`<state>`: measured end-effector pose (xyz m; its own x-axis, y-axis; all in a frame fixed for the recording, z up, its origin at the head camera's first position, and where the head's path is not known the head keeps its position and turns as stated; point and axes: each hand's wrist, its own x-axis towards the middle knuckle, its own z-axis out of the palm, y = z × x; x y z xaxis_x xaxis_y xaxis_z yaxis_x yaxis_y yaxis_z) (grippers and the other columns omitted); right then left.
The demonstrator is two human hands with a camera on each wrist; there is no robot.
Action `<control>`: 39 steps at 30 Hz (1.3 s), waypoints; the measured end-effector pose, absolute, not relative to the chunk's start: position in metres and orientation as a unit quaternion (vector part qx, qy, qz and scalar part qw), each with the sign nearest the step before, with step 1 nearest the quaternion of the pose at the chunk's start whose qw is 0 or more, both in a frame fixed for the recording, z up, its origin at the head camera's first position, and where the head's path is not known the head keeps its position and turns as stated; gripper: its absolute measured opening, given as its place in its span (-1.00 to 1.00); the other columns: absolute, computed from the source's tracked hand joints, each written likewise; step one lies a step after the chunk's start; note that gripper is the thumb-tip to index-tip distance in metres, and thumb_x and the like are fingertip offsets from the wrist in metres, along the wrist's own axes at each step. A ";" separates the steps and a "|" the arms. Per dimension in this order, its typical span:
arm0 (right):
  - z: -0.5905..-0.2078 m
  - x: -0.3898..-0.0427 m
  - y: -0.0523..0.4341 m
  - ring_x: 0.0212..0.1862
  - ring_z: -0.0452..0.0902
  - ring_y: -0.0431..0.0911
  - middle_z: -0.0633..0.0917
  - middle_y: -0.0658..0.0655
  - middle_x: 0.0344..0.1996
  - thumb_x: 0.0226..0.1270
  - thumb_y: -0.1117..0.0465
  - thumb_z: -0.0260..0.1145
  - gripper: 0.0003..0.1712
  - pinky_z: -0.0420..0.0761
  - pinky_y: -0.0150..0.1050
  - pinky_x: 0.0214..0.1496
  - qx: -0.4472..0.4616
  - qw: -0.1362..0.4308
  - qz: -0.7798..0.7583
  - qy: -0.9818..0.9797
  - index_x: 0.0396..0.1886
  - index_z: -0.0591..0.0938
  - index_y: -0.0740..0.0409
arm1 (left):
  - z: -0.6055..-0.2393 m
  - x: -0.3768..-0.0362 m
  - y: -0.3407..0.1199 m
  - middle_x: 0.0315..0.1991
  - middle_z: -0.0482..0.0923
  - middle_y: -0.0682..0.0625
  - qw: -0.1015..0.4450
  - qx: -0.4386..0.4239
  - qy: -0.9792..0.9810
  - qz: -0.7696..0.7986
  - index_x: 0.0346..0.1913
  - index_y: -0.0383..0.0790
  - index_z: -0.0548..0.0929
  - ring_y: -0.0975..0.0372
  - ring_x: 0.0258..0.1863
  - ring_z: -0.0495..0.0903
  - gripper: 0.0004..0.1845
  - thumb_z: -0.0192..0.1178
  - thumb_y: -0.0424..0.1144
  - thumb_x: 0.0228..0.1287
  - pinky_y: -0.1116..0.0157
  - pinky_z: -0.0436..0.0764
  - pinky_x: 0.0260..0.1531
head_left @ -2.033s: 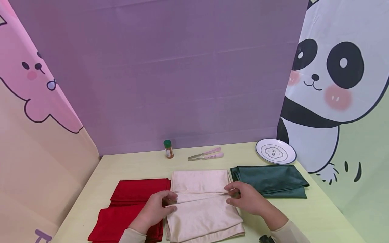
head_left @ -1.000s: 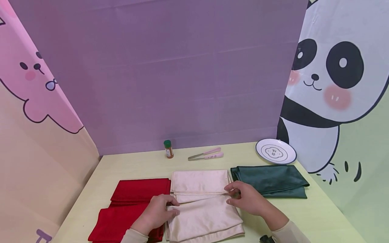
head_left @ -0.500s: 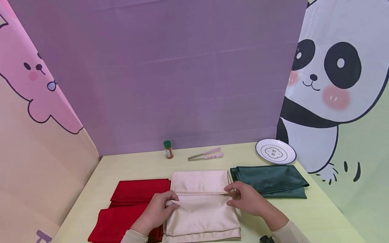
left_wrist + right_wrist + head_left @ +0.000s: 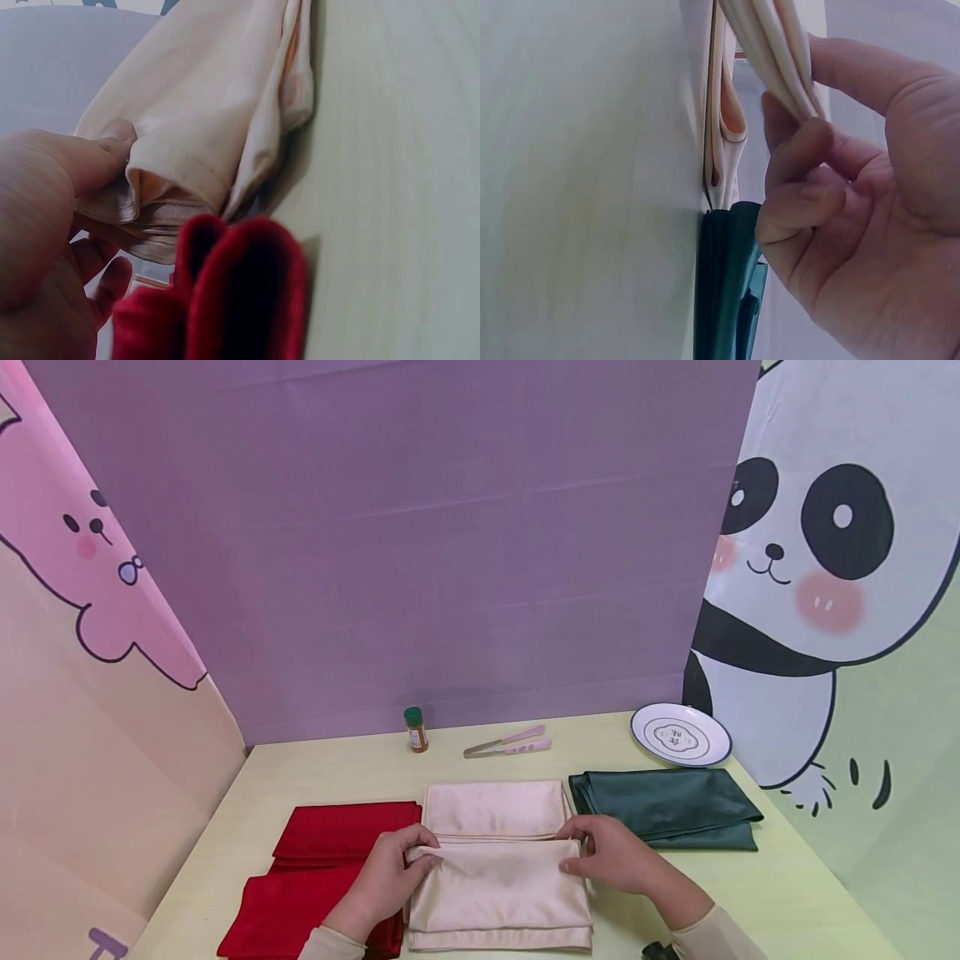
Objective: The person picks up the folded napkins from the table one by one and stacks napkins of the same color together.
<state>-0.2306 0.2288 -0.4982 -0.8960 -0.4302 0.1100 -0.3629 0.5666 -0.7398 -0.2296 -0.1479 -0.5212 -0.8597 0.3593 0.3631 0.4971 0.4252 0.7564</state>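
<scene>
Pinching the folded edge of a cream satin cloth [image 4: 498,881], both hands work at the middle of the pale yellow-green table [image 4: 795,877], close to its near edge. The left hand [image 4: 386,881] has its thumb over the top layer and its fingers curled beneath, gripping the cloth's left corner; the left wrist view shows that corner bunched over the thumb [image 4: 90,161]. The right hand [image 4: 615,856] grips the right corner the same way, several thin layers caught between thumb and curled fingers [image 4: 802,161] in the right wrist view. The cloth's near half lies doubled over itself, while its far half lies flat towards the table's middle.

A red folded cloth [image 4: 322,868] lies just beside the cream one on the left, apparently touching its edge, though the left hand hides the seam. A dark green folded cloth [image 4: 667,806] lies just beside it on the right, near the table's right edge. Along the far edge stand a small spice jar with a green cap [image 4: 415,728], a pair of metal tongs with pink handles [image 4: 508,742], and a white round plate with a dark rim [image 4: 680,734] at the far right corner. A small black object [image 4: 656,950] shows at the near edge by the right sleeve, too cut off to identify.
</scene>
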 end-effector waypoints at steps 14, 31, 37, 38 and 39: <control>-0.501 -0.232 0.233 -0.46 0.43 -0.25 0.59 -0.07 -0.46 0.43 0.22 0.43 -0.87 0.44 -0.34 -0.42 -0.236 0.041 -0.436 0.868 -0.21 0.61 0.10 | -0.521 -0.228 -0.151 -0.13 0.72 0.16 0.039 -0.221 -0.841 -0.492 -0.10 0.07 0.69 0.26 -0.21 0.66 -0.77 0.43 -0.36 0.34 0.35 0.67 -0.22; -0.497 -0.235 0.230 -0.48 0.59 -0.10 0.73 0.12 -0.32 0.48 0.29 0.39 -0.73 0.67 -0.19 -0.51 -0.183 0.035 -0.521 0.833 0.05 0.55 0.27 | -0.518 -0.229 -0.153 0.21 0.57 -0.04 -0.003 -0.220 -0.833 -0.508 0.29 -0.11 0.59 0.18 -0.16 0.69 -0.51 0.39 -0.46 0.35 0.29 0.74 -0.16; -0.499 -0.235 0.230 -0.61 0.46 -0.16 0.66 0.12 -0.44 0.45 0.29 0.43 -0.52 0.59 -0.22 -0.58 -0.149 0.016 -0.549 0.822 0.19 0.38 0.22 | -0.521 -0.230 -0.154 0.29 0.54 -0.03 -0.015 -0.234 -0.831 -0.505 0.25 -0.06 0.61 0.15 -0.08 0.70 -0.50 0.38 -0.51 0.32 0.30 0.73 -0.12; -0.499 -0.235 0.231 -0.62 0.44 -0.17 0.64 0.12 -0.46 0.44 0.29 0.44 -0.50 0.57 -0.24 -0.59 -0.143 0.010 -0.555 0.819 0.18 0.35 0.21 | -0.521 -0.230 -0.154 0.31 0.54 -0.01 -0.014 -0.236 -0.829 -0.507 0.23 -0.05 0.61 0.15 -0.05 0.70 -0.51 0.38 -0.52 0.32 0.29 0.73 -0.10; -0.499 -0.235 0.230 -0.63 0.42 -0.18 0.64 0.11 -0.47 0.43 0.29 0.45 -0.49 0.55 -0.25 -0.60 -0.137 0.004 -0.560 0.817 0.16 0.33 0.21 | -0.521 -0.230 -0.154 0.32 0.54 0.01 -0.014 -0.239 -0.827 -0.508 0.21 -0.06 0.61 0.15 -0.03 0.69 -0.52 0.38 -0.52 0.32 0.29 0.73 -0.09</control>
<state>-0.2346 0.2305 -0.4990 -0.9625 -0.2278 0.1472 -0.2197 0.3364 -0.9157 -0.2302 -0.1540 -0.5212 -0.8859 0.4085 0.2201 0.3810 0.3697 0.8474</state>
